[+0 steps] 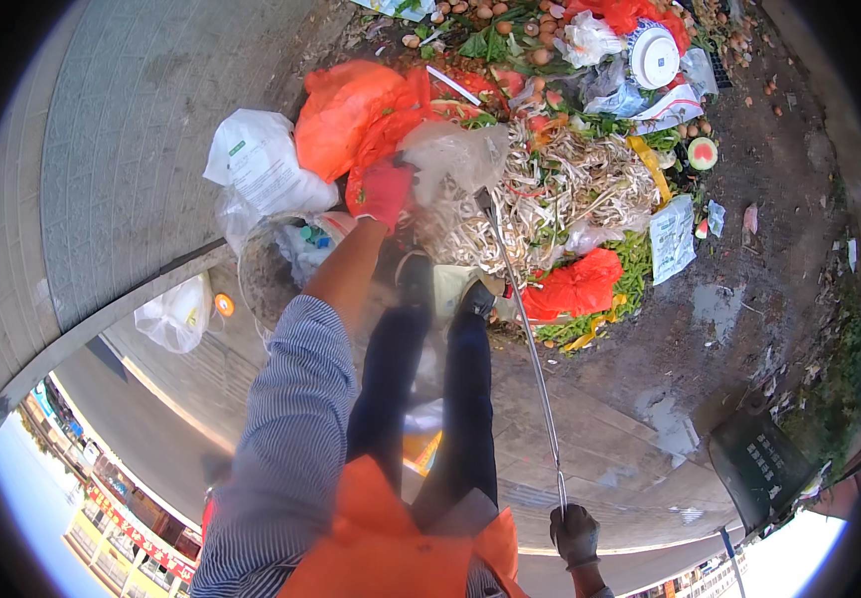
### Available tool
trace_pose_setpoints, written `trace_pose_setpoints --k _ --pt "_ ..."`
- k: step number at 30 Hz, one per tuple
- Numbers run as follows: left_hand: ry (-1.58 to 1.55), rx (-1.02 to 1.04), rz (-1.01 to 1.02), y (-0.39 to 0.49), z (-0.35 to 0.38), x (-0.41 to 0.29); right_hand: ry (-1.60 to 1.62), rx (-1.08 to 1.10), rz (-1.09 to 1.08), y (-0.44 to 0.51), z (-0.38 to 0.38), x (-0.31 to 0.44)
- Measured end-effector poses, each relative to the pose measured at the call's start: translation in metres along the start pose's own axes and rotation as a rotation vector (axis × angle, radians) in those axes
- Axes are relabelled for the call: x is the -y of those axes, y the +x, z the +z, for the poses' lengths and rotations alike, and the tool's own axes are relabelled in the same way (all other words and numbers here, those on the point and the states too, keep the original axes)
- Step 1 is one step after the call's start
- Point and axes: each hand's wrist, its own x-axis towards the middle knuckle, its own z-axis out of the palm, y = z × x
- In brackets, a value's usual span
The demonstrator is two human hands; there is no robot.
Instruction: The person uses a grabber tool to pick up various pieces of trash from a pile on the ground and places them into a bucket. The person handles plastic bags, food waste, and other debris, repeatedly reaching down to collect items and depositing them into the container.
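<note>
My left hand (381, 190), in a red glove, is closed on the gathered plastic of an orange-red bag (359, 112). Beside it a translucent plastic bag (460, 153) lies against the heap; whether my fingers touch it I cannot tell. In a dark glove, my right hand (575, 532) grips the end of a long metal rod tool (531, 336). The rod's far tip rests by pale shredded scraps (587, 179) in the waste heap. A red plastic bag (576, 284) lies on green vegetable waste right of the rod.
A round bucket (258, 280) with plastic inside stands left of my feet. White bags (270, 161) lie beyond it, near a grey wall (139, 134). Eggshells, melon pieces and an upturned bowl (653, 56) lie at the far side. A dark green bin (759, 467) is at the right.
</note>
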Motion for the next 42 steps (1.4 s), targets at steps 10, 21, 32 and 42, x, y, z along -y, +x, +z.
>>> trace_pose_setpoints --k 10,21,32,42 --pt "-0.361 -0.273 0.001 -0.01 -0.077 0.03 0.412 0.0 0.137 0.009 0.017 -0.019" --pt "-0.299 -0.362 -0.116 -0.055 -0.106 0.003 0.434 0.0 0.104 0.027 0.012 -0.011" --pt "-0.637 -0.435 -0.089 -0.068 -0.234 -0.008 0.586 0.056 0.147 0.054 -0.033 0.033" --pt "-0.625 -0.559 -0.085 -0.059 -0.3 0.024 0.55 0.071 0.149 0.055 -0.026 0.034"
